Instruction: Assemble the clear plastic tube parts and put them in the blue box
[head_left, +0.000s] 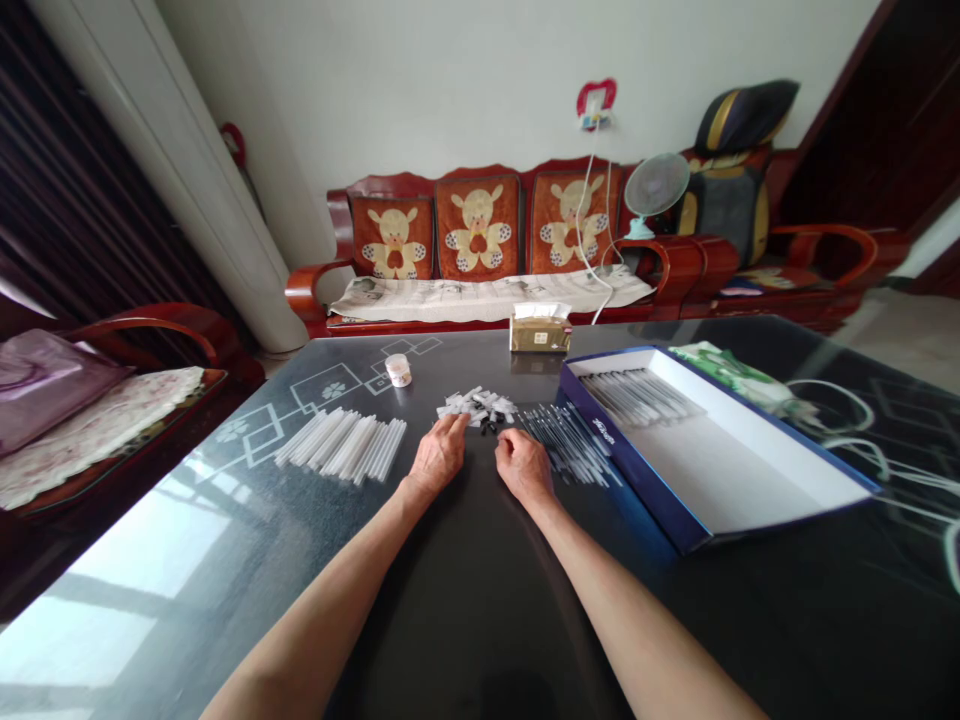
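Note:
My left hand [439, 453] rests on the dark glossy table [465, 600], its fingers reaching into a small pile of white pen caps [478, 404] and tiny black parts [489, 428]. My right hand [523, 463] lies just right of it, fingers curled in a pinch near the black parts; what it holds is too small to make out. A row of white pen barrels [343, 443] lies to the left. A spread of thin clear refills [564, 440] lies right of my right hand.
An open blue box with a white lining [720, 470] holds more pens [637, 395] at its far end. A tissue box [540, 328] and a small round pot [398, 369] stand further back. A wooden sofa [480, 250] lines the wall.

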